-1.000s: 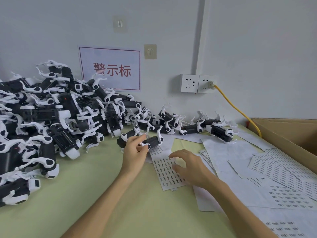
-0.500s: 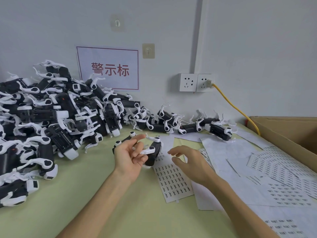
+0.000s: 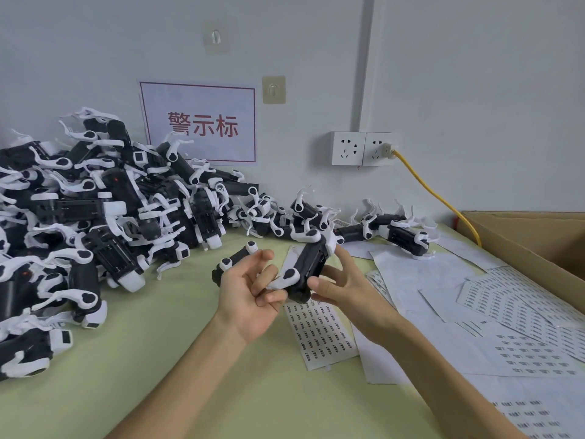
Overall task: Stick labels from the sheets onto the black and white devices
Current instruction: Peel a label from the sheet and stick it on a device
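Fingers point(image 3: 264, 280) of left hand point(image 3: 247, 302) and right hand point(image 3: 346, 288) curl round one black and white device point(image 3: 311, 264), held above the worktop point(image 3: 190, 343) over a label sheet point(image 3: 319, 334). Judged light, rigid; grip black body, not thin white arms.

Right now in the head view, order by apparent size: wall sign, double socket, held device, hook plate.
wall sign
held device and double socket: too alike to rank, device nearer camera
hook plate

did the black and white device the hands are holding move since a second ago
Yes: the black and white device rose off the green table, now held above the white label sheet.
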Available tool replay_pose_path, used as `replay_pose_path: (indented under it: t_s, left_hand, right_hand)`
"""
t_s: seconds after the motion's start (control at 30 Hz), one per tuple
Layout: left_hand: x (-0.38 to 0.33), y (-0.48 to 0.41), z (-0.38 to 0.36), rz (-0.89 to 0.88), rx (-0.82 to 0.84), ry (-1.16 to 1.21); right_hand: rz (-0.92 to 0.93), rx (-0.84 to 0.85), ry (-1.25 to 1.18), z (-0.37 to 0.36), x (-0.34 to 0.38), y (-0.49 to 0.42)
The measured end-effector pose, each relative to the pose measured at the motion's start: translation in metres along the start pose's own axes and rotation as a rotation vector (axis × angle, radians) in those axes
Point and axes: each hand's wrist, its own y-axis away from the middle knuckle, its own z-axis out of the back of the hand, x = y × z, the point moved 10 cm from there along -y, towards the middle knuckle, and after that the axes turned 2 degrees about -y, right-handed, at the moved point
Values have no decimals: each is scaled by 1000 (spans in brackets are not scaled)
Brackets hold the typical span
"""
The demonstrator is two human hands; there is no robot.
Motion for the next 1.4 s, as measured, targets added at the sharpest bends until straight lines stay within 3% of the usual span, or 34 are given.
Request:
replay_pose_path:
  t_s: [0.27, 0.33, 0.43, 0.5, 0.57, 0.7, 0.8, 0.93, 1.2, 1.4]
  left_hand:
    - [14, 0, 0, 10, -35, -157]
    - [8, -2, 4, -67, -86, -373]
    - [-12, 1, -6, -320, -144, -1031]
    - [-16, 6, -21, -478, -103, -1253]
    - [-12, 8, -26, -505, -46, -1253]
    - [5, 6, -30, -371, 128, -1099]
    - [19, 5, -30, -319, 202, -1193]
    - [18, 6, -29, -378, 154, -1314]
    - [21, 4, -28, -306, 184, -1057]
    - [11, 4, -23, -269, 47, -1031]
  right_hand:
    - [78, -103, -149, 18, 11, 0]
    - [87, -159, -137, 25, 14, 1]
    - [113, -215, -77, 29, 18, 3]
    - [120, -224, -41, 30, 20, 4]
    - [121, -234, -12, 29, 20, 5]
    - [143, -246, 36, 29, 23, 7]
    - [143, -252, 46, 32, 25, 8]
    - [115, -250, 58, 33, 23, 8]
    - [128, -236, 5, 38, 27, 6]
    - [137, -99, 161, 15, 24, 5]
